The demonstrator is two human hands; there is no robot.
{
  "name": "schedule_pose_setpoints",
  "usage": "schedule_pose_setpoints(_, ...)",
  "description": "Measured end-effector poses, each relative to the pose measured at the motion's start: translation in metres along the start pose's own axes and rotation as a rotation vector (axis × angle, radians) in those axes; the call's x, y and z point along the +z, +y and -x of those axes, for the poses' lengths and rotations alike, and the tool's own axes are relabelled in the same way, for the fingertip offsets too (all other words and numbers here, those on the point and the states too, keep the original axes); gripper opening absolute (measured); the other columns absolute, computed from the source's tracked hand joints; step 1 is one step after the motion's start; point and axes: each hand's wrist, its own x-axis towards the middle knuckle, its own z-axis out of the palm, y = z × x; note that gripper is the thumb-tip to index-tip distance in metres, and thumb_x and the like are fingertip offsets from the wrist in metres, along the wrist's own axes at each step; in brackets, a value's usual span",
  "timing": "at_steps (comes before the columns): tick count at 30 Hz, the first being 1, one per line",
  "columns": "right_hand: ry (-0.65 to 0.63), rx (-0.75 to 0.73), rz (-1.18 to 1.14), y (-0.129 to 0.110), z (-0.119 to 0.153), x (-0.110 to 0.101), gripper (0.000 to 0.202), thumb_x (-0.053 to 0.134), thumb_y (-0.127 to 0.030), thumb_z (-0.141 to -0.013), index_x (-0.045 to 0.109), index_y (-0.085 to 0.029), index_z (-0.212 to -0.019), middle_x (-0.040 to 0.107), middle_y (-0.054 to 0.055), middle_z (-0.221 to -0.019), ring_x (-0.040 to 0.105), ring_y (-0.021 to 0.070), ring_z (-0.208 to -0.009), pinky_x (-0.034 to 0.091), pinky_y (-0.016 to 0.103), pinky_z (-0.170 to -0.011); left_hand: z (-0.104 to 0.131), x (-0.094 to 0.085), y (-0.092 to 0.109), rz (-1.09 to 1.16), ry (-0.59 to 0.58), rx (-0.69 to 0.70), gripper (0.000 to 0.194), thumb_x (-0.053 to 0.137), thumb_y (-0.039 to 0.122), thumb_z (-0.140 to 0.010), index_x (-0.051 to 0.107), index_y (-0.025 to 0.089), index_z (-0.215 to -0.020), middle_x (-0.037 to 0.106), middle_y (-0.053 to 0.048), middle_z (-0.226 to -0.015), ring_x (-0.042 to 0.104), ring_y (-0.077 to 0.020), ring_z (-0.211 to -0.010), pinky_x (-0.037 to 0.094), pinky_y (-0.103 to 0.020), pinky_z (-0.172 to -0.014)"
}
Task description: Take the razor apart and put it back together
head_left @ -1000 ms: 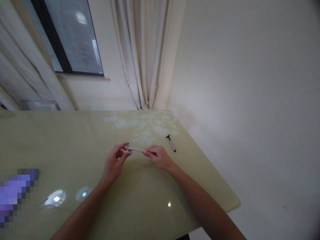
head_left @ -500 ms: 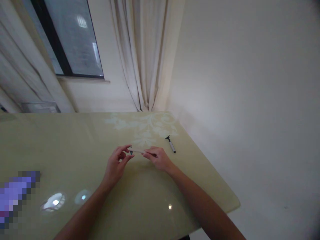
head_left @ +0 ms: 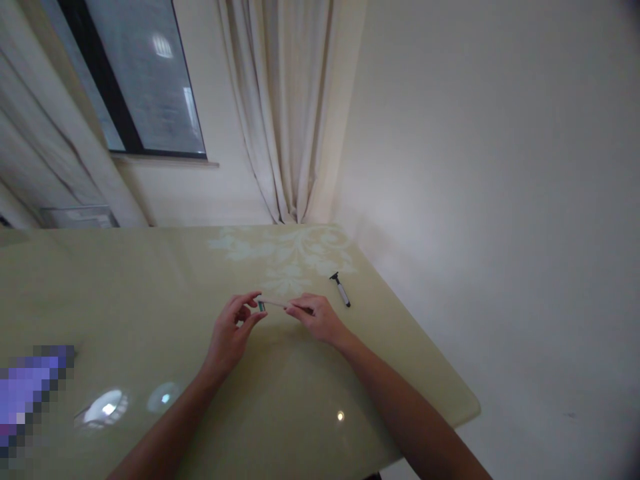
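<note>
My left hand (head_left: 234, 332) pinches a small dark and teal piece (head_left: 262, 307), shaped like a razor head, upright between thumb and forefinger. A slim whitish stick (head_left: 274, 303) reaches from that piece to my right hand (head_left: 316, 318), whose thumb and fingers are closed on its far end. Whether stick and piece are joined or only touching, I cannot tell. Both hands are above the table. Beyond my right hand, a razor (head_left: 341, 291) with a grey and black handle lies on the tabletop, its black head pointing away from me.
The glossy pale green table (head_left: 165, 293) has a white floral pattern near its far right corner. A pixelated purple object (head_left: 33, 393) lies at the left. Behind are curtains (head_left: 285, 100) and a window (head_left: 145, 73); a plain wall (head_left: 490, 167) borders the right side.
The small piece in my left fingers looks slightly turned, with more of its teal face showing. Both hands keep nearly the same place, and the view has shifted a little.
</note>
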Motion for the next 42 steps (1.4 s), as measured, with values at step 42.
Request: schedule_pose_setpoints(42, -0.038, 0.010, -0.043, -0.0030, 0.0012, -0.0036, 0.039, 0.064, -0.051, -0.101, 0.083, -0.017, -0.097, 0.063, 0.002, -0.075, 0.053, 0.0142, -0.067, 0.038, 0.026, -0.065, 0.0011, -0.0006, 0.0036, 0.016, 0.032, -0.017, 0.038, 0.076, 0.040, -0.084, 0.073, 0.024, -0.117, 0.062, 0.000, -0.092, 0.055, -0.0113, -0.064, 0.049, -0.026, -0.062)
